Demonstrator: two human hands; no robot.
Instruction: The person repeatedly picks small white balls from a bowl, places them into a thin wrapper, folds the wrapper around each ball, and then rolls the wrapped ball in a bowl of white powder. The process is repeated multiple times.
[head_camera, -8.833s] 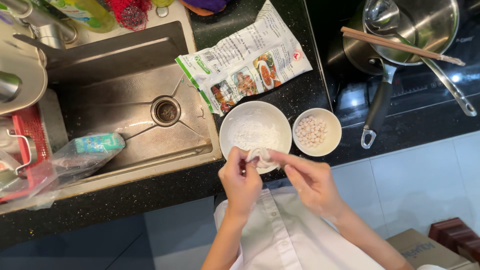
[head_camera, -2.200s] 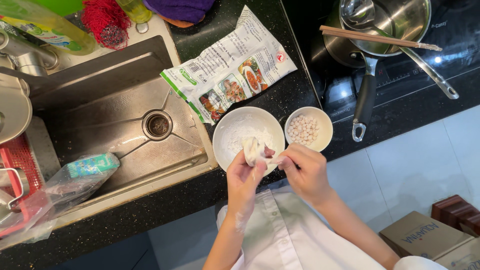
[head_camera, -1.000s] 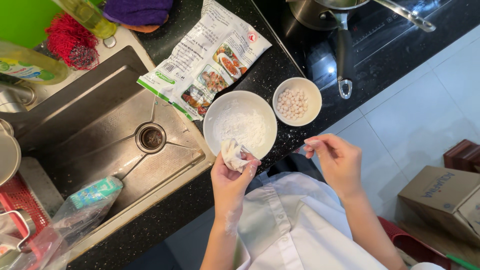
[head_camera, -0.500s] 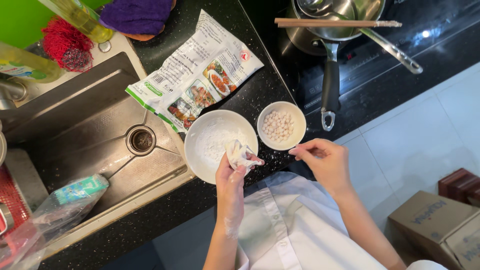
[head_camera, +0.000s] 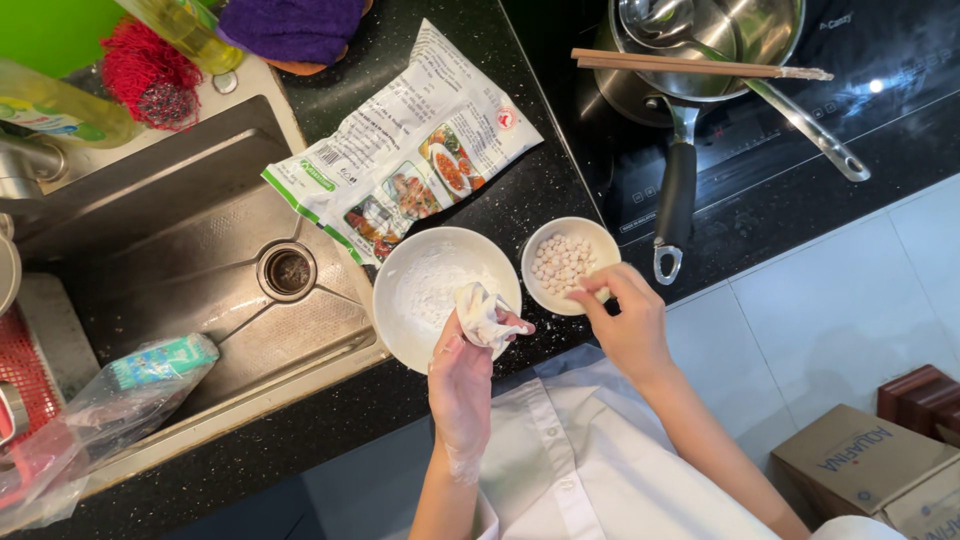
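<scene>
My left hand (head_camera: 462, 375) holds a lump of white dough (head_camera: 482, 312) over the near rim of a large white bowl (head_camera: 404, 322) dusted with flour. My right hand (head_camera: 624, 322) reaches to the near edge of a small white bowl (head_camera: 543, 293) filled with several little pale dough balls (head_camera: 561, 261); its fingertips pinch together at the rim, and I cannot tell whether they hold a ball. Both bowls stand on the black counter (head_camera: 500, 205), with a printed flour bag (head_camera: 405, 172) lying just behind them.
A steel sink (head_camera: 190, 290) lies to the left with a plastic bag (head_camera: 110, 400) on its edge. A steel pan (head_camera: 700, 50) with chopsticks (head_camera: 690, 65) and a ladle sits on the black cooktop at the right. Cardboard boxes (head_camera: 870, 465) stand on the tiled floor.
My hands came apart: the left keeps the dough lump over the big bowl, while the right moved from the dough across to the small bowl of balls. The view shifted.
</scene>
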